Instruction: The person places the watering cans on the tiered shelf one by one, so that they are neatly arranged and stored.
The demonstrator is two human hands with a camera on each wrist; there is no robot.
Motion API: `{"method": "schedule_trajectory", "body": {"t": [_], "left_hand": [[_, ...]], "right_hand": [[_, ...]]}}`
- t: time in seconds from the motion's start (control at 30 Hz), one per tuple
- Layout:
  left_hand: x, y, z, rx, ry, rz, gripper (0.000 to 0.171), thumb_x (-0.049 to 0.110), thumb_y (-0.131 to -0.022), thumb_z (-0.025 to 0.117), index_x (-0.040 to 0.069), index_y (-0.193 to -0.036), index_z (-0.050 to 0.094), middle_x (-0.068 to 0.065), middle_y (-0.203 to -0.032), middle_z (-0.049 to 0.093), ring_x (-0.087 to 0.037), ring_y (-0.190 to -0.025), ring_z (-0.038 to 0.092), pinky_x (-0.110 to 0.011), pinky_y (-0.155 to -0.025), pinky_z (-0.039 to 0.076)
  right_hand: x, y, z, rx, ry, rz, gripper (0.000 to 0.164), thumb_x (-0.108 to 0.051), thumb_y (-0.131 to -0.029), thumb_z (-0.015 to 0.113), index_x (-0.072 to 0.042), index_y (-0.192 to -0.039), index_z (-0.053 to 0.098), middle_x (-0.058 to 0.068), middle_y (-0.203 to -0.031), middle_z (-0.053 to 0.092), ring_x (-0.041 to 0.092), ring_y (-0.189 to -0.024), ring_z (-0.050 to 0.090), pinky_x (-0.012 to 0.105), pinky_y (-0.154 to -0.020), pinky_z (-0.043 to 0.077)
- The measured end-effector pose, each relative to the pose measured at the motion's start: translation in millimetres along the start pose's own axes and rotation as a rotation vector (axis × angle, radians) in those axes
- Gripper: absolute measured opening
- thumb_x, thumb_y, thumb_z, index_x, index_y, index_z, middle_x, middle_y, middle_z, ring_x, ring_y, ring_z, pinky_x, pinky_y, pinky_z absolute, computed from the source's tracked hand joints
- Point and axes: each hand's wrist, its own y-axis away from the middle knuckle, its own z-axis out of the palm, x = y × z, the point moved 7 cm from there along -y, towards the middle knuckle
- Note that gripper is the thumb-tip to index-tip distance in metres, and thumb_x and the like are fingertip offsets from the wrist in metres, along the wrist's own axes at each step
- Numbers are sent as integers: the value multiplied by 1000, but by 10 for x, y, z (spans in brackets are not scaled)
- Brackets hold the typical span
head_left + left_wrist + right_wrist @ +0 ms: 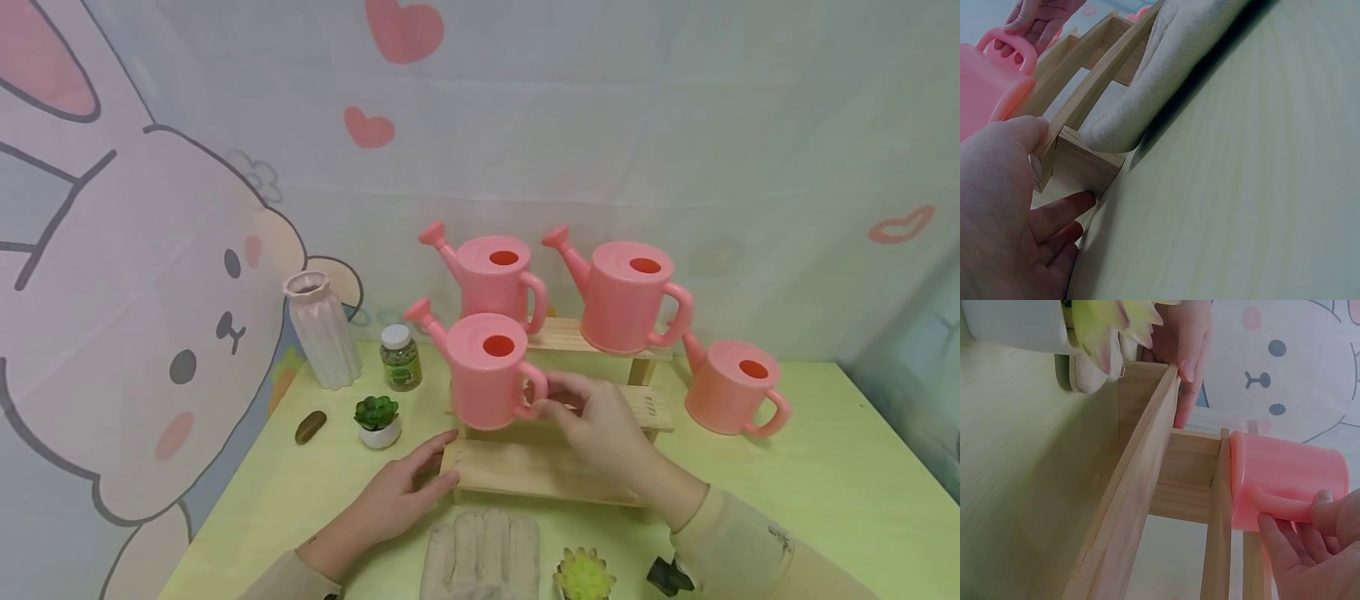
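Observation:
A pink watering can (486, 379) is at the left end of the middle step of a wooden stepped stand (540, 468). My right hand (611, 429) grips its handle between thumb and fingers. In the right wrist view, the can's (1288, 475) base meets the step's board. My left hand (401, 492) holds the left end of the lowest step, thumb (1029, 131) at the front corner and the other fingers lower along the end. Two more pink watering cans, a left one (491, 279) and a right one (626, 296), stand on the top step.
Another watering can (727, 387) stands on the table right of the stand. To the left are a ribbed vase (326, 337), a labelled jar (401, 362), a potted succulent (377, 421) and a brown oval object (311, 427). Gloves (483, 554) and a yellow-green succulent (584, 575) lie in front.

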Motion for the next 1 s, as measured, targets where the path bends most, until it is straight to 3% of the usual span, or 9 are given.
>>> {"method": "schedule_trajectory", "body": {"t": [0.23, 0.4, 0.57, 0.8, 1.0], "left_hand": [[-10, 10, 6, -2, 5, -9, 56, 54, -99, 60, 49, -151, 39, 2, -139, 67, -10, -126, 65, -50, -110, 48], [-11, 14, 4, 2, 2, -7, 56, 54, -100, 60, 49, -151, 39, 3, -139, 66, -11, -126, 65, -49, -108, 49], [-7, 13, 3, -1, 8, -8, 56, 54, -100, 60, 49, -151, 40, 2, -141, 65, -12, -127, 65, -50, -109, 49], [-11, 4, -3, -5, 3, -5, 57, 54, -100, 60, 50, -152, 38, 2, -140, 66, -11, -127, 64, -49, -111, 48], [-13, -1, 2, -8, 2, -6, 57, 54, -100, 60, 49, -152, 38, 4, -140, 66, -10, -127, 64, -49, -111, 47]], "right_hand": [[3, 12, -2, -20, -8, 5, 31, -16, -94, 75, -17, -125, 71, 2, -114, 77, 11, -99, 75, 22, -89, 59], [9, 74, -116, -2, -17, -1, 39, -24, -95, 75, -23, -132, 65, -1, -121, 74, 13, -111, 72, 23, -92, 58], [27, 217, -394, 100, 17, -31, 36, -28, -99, 70, -20, -133, 63, 2, -122, 74, 3, -112, 69, 17, -92, 56], [162, 476, -794, 298, 91, -133, 28, -11, -100, 66, -12, -128, 66, 7, -116, 75, -6, -108, 67, 10, -90, 53], [441, 700, -1070, 414, 108, -86, 24, -7, -100, 65, -4, -123, 67, -14, -109, 75, -7, -102, 69, 7, -89, 52]]}}
